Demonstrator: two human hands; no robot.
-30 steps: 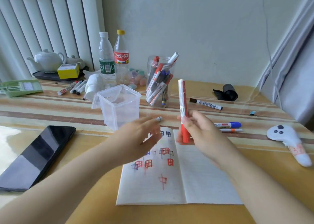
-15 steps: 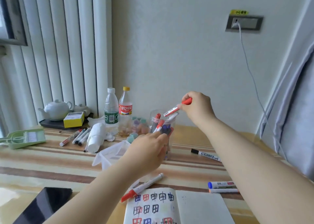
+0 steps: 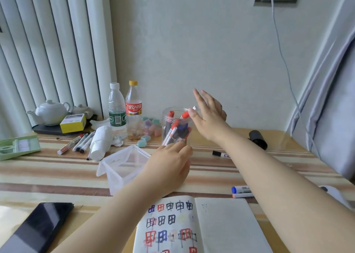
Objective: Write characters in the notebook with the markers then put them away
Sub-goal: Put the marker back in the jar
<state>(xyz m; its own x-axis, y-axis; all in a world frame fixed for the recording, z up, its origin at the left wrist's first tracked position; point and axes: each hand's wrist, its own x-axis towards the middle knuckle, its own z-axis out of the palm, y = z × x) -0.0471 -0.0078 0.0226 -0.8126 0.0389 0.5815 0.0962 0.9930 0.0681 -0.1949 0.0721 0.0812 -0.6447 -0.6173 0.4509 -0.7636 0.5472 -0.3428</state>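
A clear round jar (image 3: 166, 116) holds several red, blue and black markers. A red-capped marker (image 3: 184, 115) leans in its mouth. My right hand (image 3: 209, 116) hovers beside the jar's top with its fingers spread and straight, the thumb tip at that marker's end. Lower down, my left hand (image 3: 169, 166) rests its fingers against the foot of the jar. The open notebook (image 3: 221, 224) lies at the near edge with red, blue and black characters on its left page. A blue marker (image 3: 241, 189), an orange marker (image 3: 243, 195) and a black marker (image 3: 221, 154) lie on the table to the right.
An open clear plastic box (image 3: 123, 166) stands left of my left hand. Loose markers (image 3: 76, 143), a white roll (image 3: 99, 145), two bottles (image 3: 116, 108), a teapot (image 3: 51, 111) and a green tray (image 3: 17, 146) crowd the back left. A phone (image 3: 38, 227) lies near left.
My right hand carried the red marker from above the notebook to the jar and let it go; the fingers are now spread. My left hand moved to the jar's foot.
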